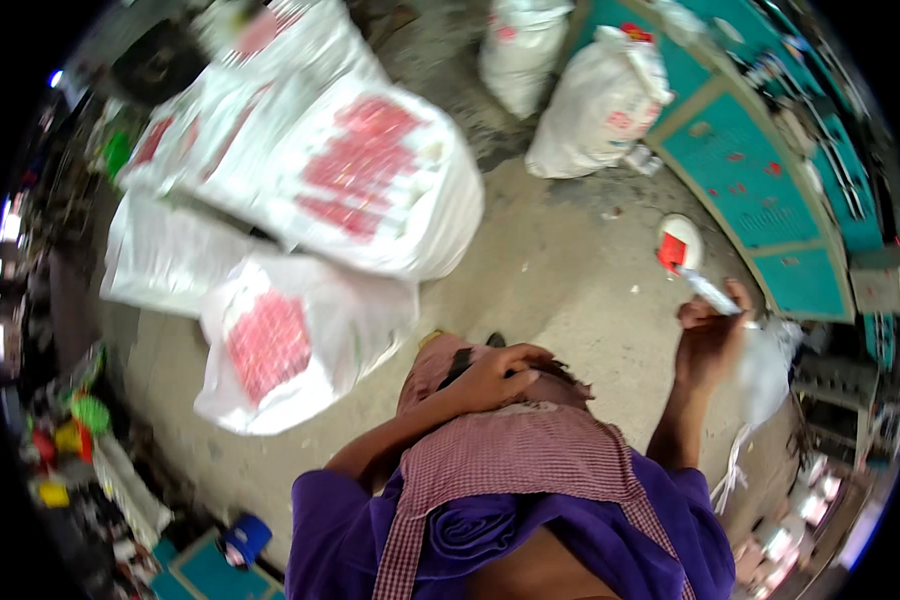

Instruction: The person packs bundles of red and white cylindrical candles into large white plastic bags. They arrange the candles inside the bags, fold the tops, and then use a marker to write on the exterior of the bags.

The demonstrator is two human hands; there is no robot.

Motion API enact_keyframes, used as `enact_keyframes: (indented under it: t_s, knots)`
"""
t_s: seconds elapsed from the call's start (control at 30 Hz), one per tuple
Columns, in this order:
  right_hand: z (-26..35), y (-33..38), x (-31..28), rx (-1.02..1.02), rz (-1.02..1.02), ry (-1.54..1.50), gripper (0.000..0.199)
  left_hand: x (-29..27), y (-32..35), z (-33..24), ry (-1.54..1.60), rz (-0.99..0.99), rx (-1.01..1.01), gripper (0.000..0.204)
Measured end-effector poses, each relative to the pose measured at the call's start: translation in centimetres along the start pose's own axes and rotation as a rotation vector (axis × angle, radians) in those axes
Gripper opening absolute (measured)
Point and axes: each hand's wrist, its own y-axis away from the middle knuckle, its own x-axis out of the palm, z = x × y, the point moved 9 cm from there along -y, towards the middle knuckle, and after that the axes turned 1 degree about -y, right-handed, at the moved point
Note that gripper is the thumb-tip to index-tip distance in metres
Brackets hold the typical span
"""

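My right hand (708, 340) is raised at the right and grips a small white tube-like object (708, 292) between its fingers. My left hand (495, 375) lies closed against the checked pink cloth (510, 450) at my waist; whether it holds anything I cannot tell. A purple garment (350, 520) covers my body below. A white plastic bag (765, 370) hangs just right of my right hand.
Several large white sacks with red print (370, 170) lie on the concrete floor (570, 270) ahead and left. Two tied white bags (600, 105) stand by a teal panelled wall (760, 190). A round white lid with a red piece (678, 245) lies on the floor. Coloured clutter (70, 440) at left.
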Motion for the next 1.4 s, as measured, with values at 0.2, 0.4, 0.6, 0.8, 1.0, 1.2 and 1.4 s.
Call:
enact_keyframes:
  t_s: [0.2,0.4,0.6,0.8,1.0,1.2,1.4]
  knots:
    - [0.6,-3.5,-4.3,-0.125,-0.080,0.091,0.024,-0.1,-7.0,-1.2,-0.138,0.079,-0.098,0.034]
    - [3.0,-13.0,-5.4,-0.270,-0.093,0.142,0.020,-1.3,-16.4,-2.2,-0.245,0.196,-0.063,0.035]
    - [3.4,-30.0,-4.0,-0.391,-0.048,0.201,0.028,-6.1,-28.6,-5.4,-0.272,0.221,-0.067,0.031]
    - [3.8,-48.6,-1.9,-0.432,0.027,0.247,0.021,-14.8,-39.8,-9.9,-0.232,-0.001,0.072,0.031]
    - [3.2,-64.4,-6.6,-0.393,-0.015,0.321,0.017,-19.8,-47.7,-12.8,-0.229,-0.086,-0.060,0.032]
    - [0.1,-83.7,-10.2,-0.427,0.084,0.361,0.020,-24.5,-54.9,-14.3,-0.113,-0.424,-0.056,0.032]
    - [-7.3,-101.4,-11.0,-0.243,0.302,0.305,0.019,-23.0,-61.7,-10.6,0.409,-0.774,-0.073,0.031]
